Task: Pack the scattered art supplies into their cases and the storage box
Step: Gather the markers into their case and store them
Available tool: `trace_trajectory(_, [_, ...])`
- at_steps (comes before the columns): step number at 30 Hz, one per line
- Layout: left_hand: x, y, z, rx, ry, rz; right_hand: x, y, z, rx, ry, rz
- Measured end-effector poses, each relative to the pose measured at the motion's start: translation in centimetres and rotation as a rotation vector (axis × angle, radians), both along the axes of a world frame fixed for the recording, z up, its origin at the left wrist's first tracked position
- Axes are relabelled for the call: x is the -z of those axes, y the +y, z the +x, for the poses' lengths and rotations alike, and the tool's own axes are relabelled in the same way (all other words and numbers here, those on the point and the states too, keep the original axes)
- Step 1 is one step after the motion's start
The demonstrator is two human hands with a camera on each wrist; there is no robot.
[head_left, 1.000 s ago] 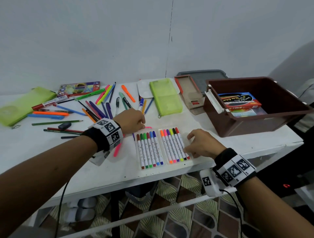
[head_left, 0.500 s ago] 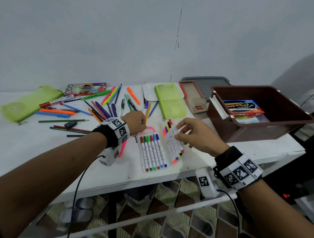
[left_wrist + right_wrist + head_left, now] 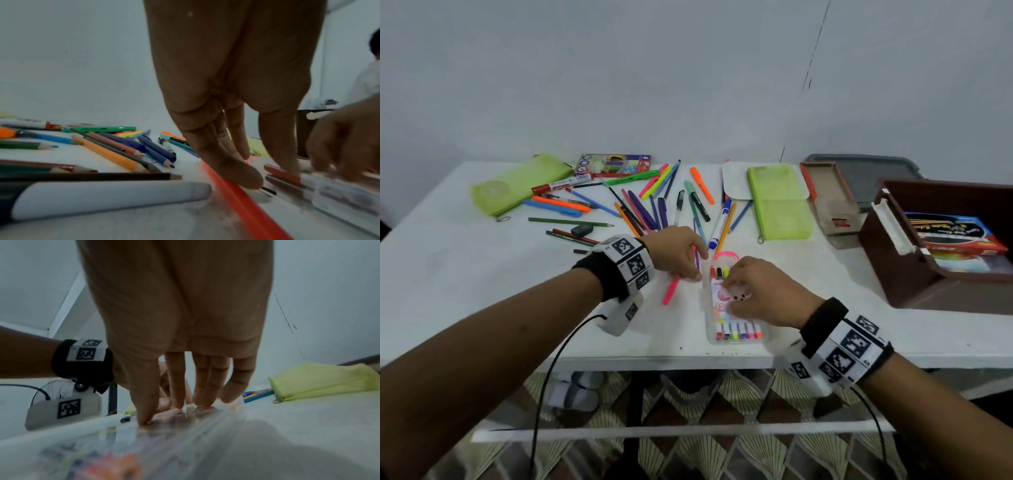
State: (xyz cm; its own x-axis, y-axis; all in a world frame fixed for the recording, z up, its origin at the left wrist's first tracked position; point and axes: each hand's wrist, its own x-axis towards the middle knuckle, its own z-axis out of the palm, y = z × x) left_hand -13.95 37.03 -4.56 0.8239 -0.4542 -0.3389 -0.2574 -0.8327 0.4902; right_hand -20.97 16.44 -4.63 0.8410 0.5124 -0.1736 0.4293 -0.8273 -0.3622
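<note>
A clear plastic marker case (image 3: 736, 334) lies folded shut near the table's front edge, with coloured marker ends showing at both ends. My right hand (image 3: 731, 286) lies on top of it, straight fingers (image 3: 179, 391) pressing the lid (image 3: 144, 443). My left hand (image 3: 693, 274) is at the case's left edge, with its fingers (image 3: 236, 175) pointing down onto the table beside a pink marker (image 3: 670, 291) (image 3: 246, 207). Several loose pens and pencils (image 3: 654, 209) lie scattered behind my hands.
A brown storage box (image 3: 945, 284) with packs inside stands at the right. Behind the hands lie a green pouch (image 3: 779, 202) and an open brown cardboard case (image 3: 828, 202). At the back left are another green pouch (image 3: 517, 185) and a coloured-pencil pack (image 3: 613, 165).
The marker case lay open in two halves; my right hand lifted the right half and folded it over the left, and now presses on the shut case. My left hand stayed at its left side.
</note>
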Motion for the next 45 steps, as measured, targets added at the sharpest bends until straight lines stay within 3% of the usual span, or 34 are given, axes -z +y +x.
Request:
trace_trajectory(3, [0.6, -0.4, -0.4, 0.108, -0.05, 0.084, 0.6, -0.7, 0.6, 0.096, 0.007, -0.051])
trace_trajectory(9, [1.7, -1.1, -0.1, 0.222, -0.067, 0.137, 1.1, -1.5, 0.3, 0.203, 0.065, 0.049])
trace_trajectory(14, [1.1, -1.5, -0.7, 0.411, -0.256, 0.273, 1.3, -1.4, 0.5, 0.203, 0.073, 0.07])
trace_trajectory(18, [0.0, -2.6, -0.4, 0.598, -0.308, 0.397, 0.8, -1.6, 0.8, 0.167, 0.086, 0.097])
trace_trajectory(21, [-0.2, -3.2, -0.4, 0.65, -0.346, 0.494, 0.2, -2.0, 1.1, 0.149, 0.16, 0.104])
trace_trajectory(26, [0.1, -3.5, 0.0, 0.683, -0.421, 0.505, 0.0, -2.0, 0.9, 0.161, 0.178, 0.1])
trace_trajectory(33, [0.1, -2.9, 0.6, 0.616, -0.373, 0.399, -0.1, -1.0, 0.6, 0.211, 0.129, 0.033])
trace_trajectory(39, [0.8, -1.7, -0.7, 0.361, -0.214, 0.154, -0.4, -1.4, 0.3, 0.409, 0.206, 0.011])
trace_trajectory(45, [-0.3, -1.6, -0.9, 0.14, -0.191, -0.076, 0.2, -2.9, 0.5, 0.63, 0.482, 0.532])
